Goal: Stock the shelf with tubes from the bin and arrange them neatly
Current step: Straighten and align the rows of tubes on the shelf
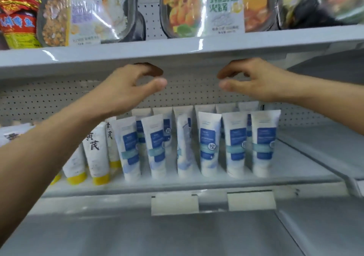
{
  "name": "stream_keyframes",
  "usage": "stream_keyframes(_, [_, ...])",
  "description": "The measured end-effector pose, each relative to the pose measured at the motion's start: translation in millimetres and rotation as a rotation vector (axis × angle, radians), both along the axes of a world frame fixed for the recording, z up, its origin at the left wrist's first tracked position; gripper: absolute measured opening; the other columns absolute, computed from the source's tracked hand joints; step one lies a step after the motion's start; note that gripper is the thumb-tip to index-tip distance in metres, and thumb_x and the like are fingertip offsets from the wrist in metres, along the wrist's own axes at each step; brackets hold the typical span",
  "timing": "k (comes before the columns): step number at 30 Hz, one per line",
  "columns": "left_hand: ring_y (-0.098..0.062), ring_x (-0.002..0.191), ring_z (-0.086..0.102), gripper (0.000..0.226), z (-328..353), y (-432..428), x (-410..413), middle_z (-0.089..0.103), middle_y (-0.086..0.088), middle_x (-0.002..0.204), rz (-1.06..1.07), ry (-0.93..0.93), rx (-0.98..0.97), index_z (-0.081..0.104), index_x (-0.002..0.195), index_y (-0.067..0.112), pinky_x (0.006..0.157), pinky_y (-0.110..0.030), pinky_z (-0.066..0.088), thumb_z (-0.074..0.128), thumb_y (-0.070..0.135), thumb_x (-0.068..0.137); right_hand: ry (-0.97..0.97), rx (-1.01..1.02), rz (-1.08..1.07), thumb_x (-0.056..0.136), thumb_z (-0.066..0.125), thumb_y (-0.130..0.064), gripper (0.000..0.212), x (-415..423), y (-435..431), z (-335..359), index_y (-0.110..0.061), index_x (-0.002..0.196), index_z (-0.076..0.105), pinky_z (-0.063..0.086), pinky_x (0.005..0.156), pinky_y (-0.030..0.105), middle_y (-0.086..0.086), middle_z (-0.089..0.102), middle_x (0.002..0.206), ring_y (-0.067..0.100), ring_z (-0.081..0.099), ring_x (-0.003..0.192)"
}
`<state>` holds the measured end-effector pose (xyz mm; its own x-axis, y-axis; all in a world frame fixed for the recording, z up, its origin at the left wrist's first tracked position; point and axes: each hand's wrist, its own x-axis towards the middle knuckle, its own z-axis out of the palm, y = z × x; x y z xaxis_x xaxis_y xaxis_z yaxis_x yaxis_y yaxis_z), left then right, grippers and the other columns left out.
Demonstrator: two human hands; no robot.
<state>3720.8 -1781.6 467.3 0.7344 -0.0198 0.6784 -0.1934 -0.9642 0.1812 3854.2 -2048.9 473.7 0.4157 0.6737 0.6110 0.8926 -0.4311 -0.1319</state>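
Several white tubes with blue labels (208, 143) stand cap-down in two rows on the middle shelf (177, 184). Left of them stand white tubes with yellow caps (96, 153). My left hand (130, 88) hovers above the left end of the blue-label rows, fingers curled with thumb and forefinger apart, holding nothing. My right hand (254, 80) hovers above the right end of the rows, posed the same way and empty. Both hands are just under the upper shelf's edge. The bin is not in view.
The upper shelf (177, 48) carries boxed ready meals (201, 7) and a red and yellow snack bag (17, 19). Two blank price-tag holders (174, 204) hang on the middle shelf's front. To the right of the tubes is bare shelf (307, 149); a lower shelf (157, 236) lies below.
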Motion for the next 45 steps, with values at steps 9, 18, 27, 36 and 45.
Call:
stream_keyframes(9, [-0.007, 0.095, 0.060, 0.029, -104.1, -137.5, -17.3, 0.059, 0.009, 0.108, -0.058, -0.276, -0.210, 0.059, 0.116, 0.020, 0.085, -0.027, 0.053, 0.064, 0.030, 0.089, 0.277, 0.427, -0.029, 0.079, 0.068, -0.050, 0.063, 1.7, -89.6, -78.1, -0.024, 0.132, 0.045, 0.043, 0.091, 0.024, -0.007, 0.054, 0.121, 0.006, 0.053, 0.108])
stream_keyframes(18, [-0.014, 0.113, 0.059, 0.053, -192.2, -191.8, 25.6, 0.061, 0.005, 0.128, 0.206, -0.001, -0.341, 0.046, 0.134, 0.022, 0.091, -0.027, 0.043, 0.064, 0.043, 0.088, 0.678, 0.328, -0.035, 0.067, 0.082, -0.040, 0.058, 18.2, -76.3, -170.2, -0.033, 0.114, 0.048, 0.044, 0.068, 0.017, -0.018, 0.061, 0.101, -0.002, 0.059, 0.090])
stream_keyframes(27, [-0.022, 0.112, 0.060, 0.063, -193.3, -198.0, 66.5, 0.061, -0.001, 0.129, 0.329, 0.003, -0.389, 0.034, 0.139, 0.020, 0.092, -0.037, 0.049, 0.062, 0.043, 0.089, 0.625, 0.316, -0.076, 0.075, 0.079, -0.026, 0.041, 32.3, -61.6, -177.3, -0.032, 0.105, 0.052, 0.043, 0.065, 0.015, -0.013, 0.063, 0.099, -0.004, 0.058, 0.084])
stream_keyframes(36, [-0.022, 0.109, 0.058, 0.052, -194.8, -204.7, 88.2, 0.060, -0.001, 0.123, 0.337, -0.028, -0.420, 0.049, 0.128, 0.018, 0.087, -0.033, 0.046, 0.064, 0.045, 0.086, 0.580, 0.325, -0.150, 0.076, 0.078, -0.028, 0.039, 47.4, -79.5, -180.9, -0.023, 0.109, 0.057, 0.047, 0.069, 0.022, -0.007, 0.066, 0.099, 0.003, 0.062, 0.084])
stream_keyframes(45, [-0.021, 0.101, 0.064, 0.047, -190.6, -207.9, 95.2, 0.069, 0.001, 0.113, 0.304, -0.018, -0.429, 0.054, 0.119, 0.020, 0.081, -0.033, 0.049, 0.069, 0.045, 0.083, 0.580, 0.284, -0.137, 0.072, 0.080, -0.024, 0.045, 49.9, -82.5, -183.5, -0.022, 0.110, 0.057, 0.048, 0.068, 0.019, -0.010, 0.065, 0.097, 0.002, 0.062, 0.083])
